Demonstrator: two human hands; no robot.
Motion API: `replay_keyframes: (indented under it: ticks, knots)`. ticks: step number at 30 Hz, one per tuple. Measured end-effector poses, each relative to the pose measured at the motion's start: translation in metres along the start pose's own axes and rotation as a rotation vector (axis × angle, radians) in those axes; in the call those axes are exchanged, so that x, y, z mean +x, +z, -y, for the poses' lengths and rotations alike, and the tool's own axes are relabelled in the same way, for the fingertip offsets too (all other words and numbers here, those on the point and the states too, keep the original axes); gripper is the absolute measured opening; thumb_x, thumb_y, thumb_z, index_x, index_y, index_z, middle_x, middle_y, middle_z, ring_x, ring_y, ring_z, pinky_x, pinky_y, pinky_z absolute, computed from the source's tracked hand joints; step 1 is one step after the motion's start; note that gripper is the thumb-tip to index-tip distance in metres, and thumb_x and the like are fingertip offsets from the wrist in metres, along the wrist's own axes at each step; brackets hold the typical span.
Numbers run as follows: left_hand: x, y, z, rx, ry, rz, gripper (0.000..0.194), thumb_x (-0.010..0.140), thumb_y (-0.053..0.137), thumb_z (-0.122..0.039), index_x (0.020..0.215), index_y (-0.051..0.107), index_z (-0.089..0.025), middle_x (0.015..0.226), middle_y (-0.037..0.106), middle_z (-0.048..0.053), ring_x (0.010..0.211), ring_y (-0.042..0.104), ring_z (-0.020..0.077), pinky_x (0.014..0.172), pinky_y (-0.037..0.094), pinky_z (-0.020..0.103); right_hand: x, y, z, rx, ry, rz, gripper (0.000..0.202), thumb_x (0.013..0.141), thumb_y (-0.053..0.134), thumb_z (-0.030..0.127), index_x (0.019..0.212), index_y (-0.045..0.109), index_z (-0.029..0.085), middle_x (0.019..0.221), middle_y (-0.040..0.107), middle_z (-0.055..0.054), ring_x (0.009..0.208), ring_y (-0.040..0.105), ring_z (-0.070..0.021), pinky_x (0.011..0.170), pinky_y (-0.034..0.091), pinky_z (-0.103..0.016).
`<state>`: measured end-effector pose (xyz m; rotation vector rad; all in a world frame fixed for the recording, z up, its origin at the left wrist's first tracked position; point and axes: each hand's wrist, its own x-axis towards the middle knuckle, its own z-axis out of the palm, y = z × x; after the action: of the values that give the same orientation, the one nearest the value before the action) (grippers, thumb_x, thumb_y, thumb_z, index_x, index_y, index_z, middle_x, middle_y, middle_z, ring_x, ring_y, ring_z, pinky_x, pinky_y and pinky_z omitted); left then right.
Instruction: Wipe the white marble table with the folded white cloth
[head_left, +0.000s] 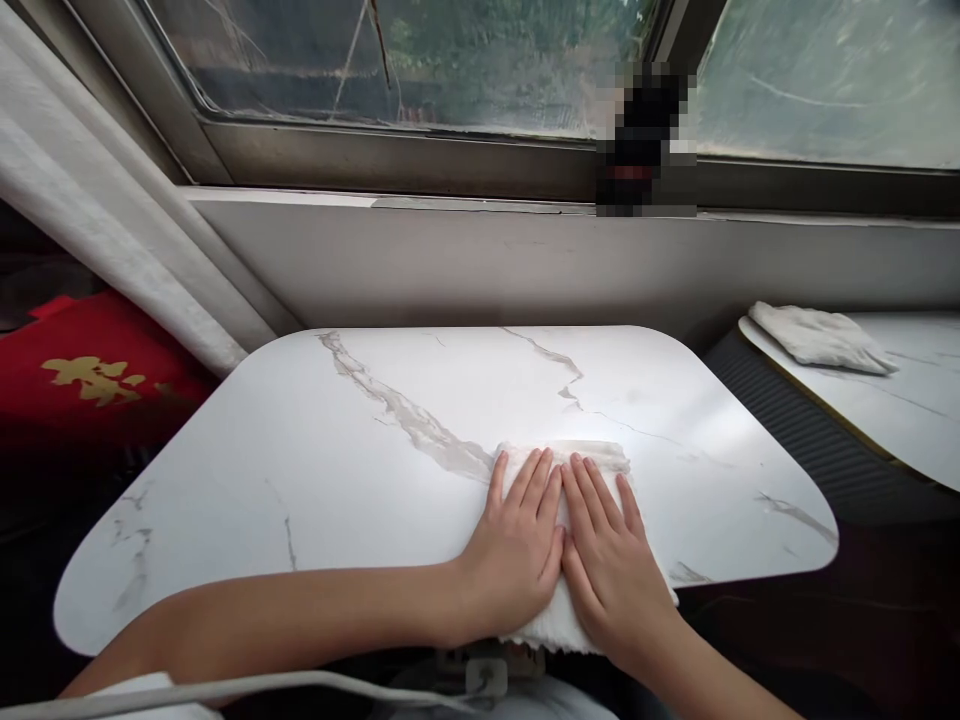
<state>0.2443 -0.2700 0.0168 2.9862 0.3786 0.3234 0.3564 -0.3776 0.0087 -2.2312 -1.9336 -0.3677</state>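
Our left hand (517, 540) and right hand (611, 550) lie flat side by side, fingers extended and gripping nothing, on a white cloth (561, 622) at the near edge of the counter (225, 480). The cloth seems to overhang that edge, so pulling back could drag it off; uneven pressure could bunch it. It looks soft, rough-edged; the counter, smooth, marble-veined, round-cornered.

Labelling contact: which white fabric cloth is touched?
The cloth on the central white marbled table, under left hand and right hand; the bunched cloth farther right isn't.
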Motion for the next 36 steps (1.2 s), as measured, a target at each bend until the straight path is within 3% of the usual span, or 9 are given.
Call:
replay_keyframes:
  ticks: [4,8,14,19,23,27,32,36]
  knots:
    - [0.019,0.001,0.019,-0.076,-0.071,0.039,0.051,0.097,0.022,-0.029,0.145,0.023,-0.010,0.152,0.021,0.010,0.140,0.012,0.0207,0.114,0.011,0.049,0.027,0.008,-0.010,0.017,-0.021,0.051,0.063,0.090,0.027,0.023,0.148,0.006,0.009,0.150,0.025,-0.013,0.140,0.016,-0.0263,0.111,0.019,-0.053]
    - [0.061,0.007,0.056,-0.135,-0.257,0.009,0.049,0.098,0.015,-0.029,0.142,0.029,-0.013,0.149,0.029,0.007,0.139,0.020,0.0168,0.115,0.010,0.046,0.086,0.024,-0.026,0.031,0.057,0.139,0.057,0.091,0.022,0.024,0.144,0.025,0.004,0.150,0.025,-0.012,0.140,0.017,-0.0248,0.112,0.017,-0.050]
    - [0.134,0.015,0.132,-0.064,-0.381,-0.104,0.048,0.096,0.018,-0.022,0.138,0.038,-0.013,0.146,0.036,0.006,0.136,0.027,0.0156,0.114,0.009,0.042,0.193,0.056,-0.054,0.081,0.074,0.144,0.058,0.090,0.022,0.024,0.143,0.027,0.002,0.150,0.026,-0.013,0.139,0.020,-0.0237,0.112,0.014,-0.048]
    - [0.175,0.015,0.178,-0.047,-0.388,-0.114,0.047,0.094,0.020,-0.019,0.136,0.041,-0.017,0.145,0.038,0.005,0.134,0.029,0.0142,0.114,0.010,0.040,0.247,0.076,-0.073,0.082,0.099,0.117,0.056,0.091,0.020,0.022,0.142,0.027,0.001,0.150,0.027,-0.015,0.138,0.021,-0.0236,0.111,0.015,-0.048]
    - [0.190,0.017,0.191,-0.026,-0.426,-0.123,0.045,0.094,0.023,-0.020,0.135,0.043,-0.018,0.146,0.037,0.005,0.135,0.029,0.0162,0.112,0.014,0.041,0.265,0.084,-0.080,0.078,0.099,0.081,0.055,0.090,0.022,0.022,0.141,0.030,0.002,0.148,0.031,-0.015,0.137,0.025,-0.0233,0.110,0.016,-0.048]
    - [0.191,0.019,0.190,-0.022,-0.441,-0.140,0.046,0.094,0.023,-0.020,0.135,0.042,-0.019,0.146,0.036,0.005,0.135,0.028,0.0166,0.113,0.013,0.041,0.265,0.085,-0.083,0.090,0.098,0.052,0.054,0.091,0.023,0.021,0.141,0.031,0.003,0.147,0.033,-0.014,0.136,0.026,-0.0220,0.111,0.015,-0.045]
    - [0.180,0.017,0.180,-0.028,-0.455,-0.129,0.046,0.094,0.024,-0.022,0.137,0.039,-0.017,0.148,0.033,0.007,0.137,0.025,0.0175,0.113,0.011,0.043,0.253,0.081,-0.078,0.092,0.103,0.063,0.054,0.091,0.024,0.022,0.142,0.030,0.005,0.148,0.031,-0.013,0.137,0.025,-0.0207,0.111,0.014,-0.043]
    - [0.156,0.015,0.161,-0.011,-0.422,-0.113,0.046,0.095,0.024,-0.023,0.138,0.039,-0.015,0.148,0.031,0.008,0.137,0.023,0.0178,0.113,0.011,0.042,0.226,0.070,-0.062,0.096,0.116,0.075,0.055,0.091,0.023,0.023,0.142,0.030,0.005,0.149,0.030,-0.013,0.138,0.023,-0.0212,0.112,0.014,-0.043]
